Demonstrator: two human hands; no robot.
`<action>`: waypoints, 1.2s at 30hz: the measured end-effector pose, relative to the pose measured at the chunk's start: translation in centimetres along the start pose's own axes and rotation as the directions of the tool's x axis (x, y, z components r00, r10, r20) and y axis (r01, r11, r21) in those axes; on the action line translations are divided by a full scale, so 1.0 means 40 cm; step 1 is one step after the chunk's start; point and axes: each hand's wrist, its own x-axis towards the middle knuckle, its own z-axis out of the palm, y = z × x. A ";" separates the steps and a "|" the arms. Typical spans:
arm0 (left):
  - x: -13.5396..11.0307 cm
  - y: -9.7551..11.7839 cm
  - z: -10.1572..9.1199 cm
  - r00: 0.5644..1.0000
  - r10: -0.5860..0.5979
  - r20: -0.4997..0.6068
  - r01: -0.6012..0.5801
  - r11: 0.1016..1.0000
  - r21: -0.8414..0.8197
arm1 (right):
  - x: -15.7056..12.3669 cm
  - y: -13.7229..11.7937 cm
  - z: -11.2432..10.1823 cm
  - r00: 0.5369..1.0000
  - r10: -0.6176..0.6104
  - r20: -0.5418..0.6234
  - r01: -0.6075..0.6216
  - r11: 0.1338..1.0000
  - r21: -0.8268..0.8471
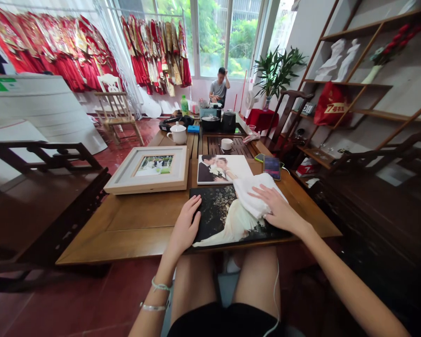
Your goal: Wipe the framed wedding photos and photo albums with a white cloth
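A dark canvas print (210, 210) with a pale flowing dress on it lies flat at the table's near edge. My left hand (187, 223) rests along its left side, fingers extended over the edge and thumb apart. A folded white cloth (247, 199) covers the print's upper right part. On top of this cloth my right hand (275, 208) lies flat with fingers spread, pressing it against the print. Just behind is a white-edged photo print (238, 166) of a couple. To the left lies a pale wooden picture frame (122, 180) holding a smaller photo.
A phone (272, 167) lies at the table's right edge. Farther back stand a small white cup (226, 143), a lidded white teapot (177, 134) and a black kettle (228, 121). A person (218, 89) sits at the far end. Dark wooden chairs (38, 196) flank the table (133, 224).
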 end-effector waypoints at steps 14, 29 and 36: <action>0.002 -0.001 0.000 1.000 0.008 -0.002 -0.008 1.000 0.003 | -0.045 -0.274 0.001 0.976 -0.192 0.104 0.184 0.979 0.087; 0.002 0.005 0.001 1.000 -0.007 0.021 0.008 1.000 -0.012 | -0.069 -0.073 0.029 0.947 0.275 -0.169 -0.297 0.946 -0.129; 0.007 0.014 0.003 0.998 -0.001 0.059 0.002 1.000 -0.016 | -0.244 -0.206 0.013 0.967 0.208 -0.148 -0.224 0.969 -0.105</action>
